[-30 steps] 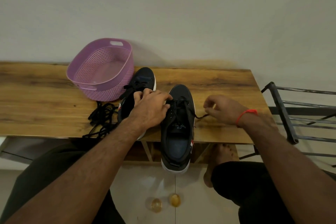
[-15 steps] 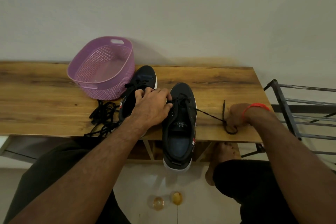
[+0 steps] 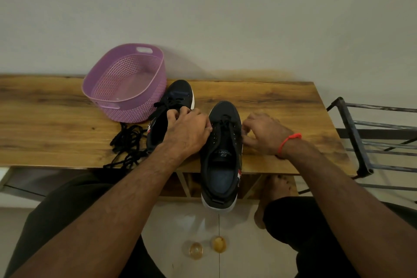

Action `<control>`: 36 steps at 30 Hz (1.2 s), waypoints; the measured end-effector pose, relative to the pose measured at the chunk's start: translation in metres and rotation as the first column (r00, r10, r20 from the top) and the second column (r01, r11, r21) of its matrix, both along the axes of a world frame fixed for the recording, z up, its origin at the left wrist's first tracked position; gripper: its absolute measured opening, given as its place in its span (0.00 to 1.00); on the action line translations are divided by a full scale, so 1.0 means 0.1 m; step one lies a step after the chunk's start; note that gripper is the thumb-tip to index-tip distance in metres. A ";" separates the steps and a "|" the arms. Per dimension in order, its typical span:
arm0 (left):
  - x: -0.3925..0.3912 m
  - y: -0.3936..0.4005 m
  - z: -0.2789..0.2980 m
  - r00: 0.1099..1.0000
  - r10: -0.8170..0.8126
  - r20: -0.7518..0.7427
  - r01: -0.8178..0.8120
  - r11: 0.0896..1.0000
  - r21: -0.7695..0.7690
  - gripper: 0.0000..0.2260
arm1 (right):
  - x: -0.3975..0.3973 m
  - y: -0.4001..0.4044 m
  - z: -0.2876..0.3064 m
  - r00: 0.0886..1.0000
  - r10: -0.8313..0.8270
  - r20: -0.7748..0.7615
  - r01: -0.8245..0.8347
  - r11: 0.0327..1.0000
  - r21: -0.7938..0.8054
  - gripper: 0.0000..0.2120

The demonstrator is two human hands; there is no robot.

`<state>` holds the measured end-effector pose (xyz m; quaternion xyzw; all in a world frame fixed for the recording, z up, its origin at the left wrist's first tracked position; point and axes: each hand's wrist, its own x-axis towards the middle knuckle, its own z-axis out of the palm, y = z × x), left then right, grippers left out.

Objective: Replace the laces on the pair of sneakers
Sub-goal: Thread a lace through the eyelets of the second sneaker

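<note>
Both our hands work at the near sneaker [image 3: 222, 153], which lies on the wooden table [image 3: 270, 97] w/ its heel over the front edge. Our left hand [image 3: 187, 132] is curled at the left side of its laces; what it pinches we cannot tell. Our right hand [image 3: 262, 133], w/ a red thread [image 3: 287, 142] on the wrist, pinches at the right eyelets, prob. the lace end. A second sneaker [image 3: 171, 113] lies just left, touching the purple basket [image 3: 126, 83]. Loose black laces [image 3: 126, 144] lie beside it.
</note>
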<state>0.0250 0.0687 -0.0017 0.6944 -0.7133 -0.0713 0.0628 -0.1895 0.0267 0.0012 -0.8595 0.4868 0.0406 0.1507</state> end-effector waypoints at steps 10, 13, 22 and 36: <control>0.04 -0.01 0.02 0.996 0.001 0.093 -0.004 1.000 0.029 0.11 | -0.25 -0.14 0.06 0.984 -0.171 -0.044 0.176 0.964 0.197 0.09; 0.02 -0.01 0.02 0.998 -0.003 0.066 0.002 1.000 0.019 0.11 | -0.03 -0.07 0.01 0.992 -0.068 0.103 0.061 0.996 0.065 0.06; 0.00 0.01 0.02 0.989 0.036 0.141 -0.037 0.999 0.005 0.12 | -0.04 -0.08 0.02 0.996 -0.037 0.076 0.029 0.993 0.111 0.06; 0.03 -0.01 0.04 0.998 0.011 0.069 -0.014 0.999 0.035 0.07 | -0.06 -0.10 0.05 0.970 -0.136 0.199 0.092 0.972 0.215 0.03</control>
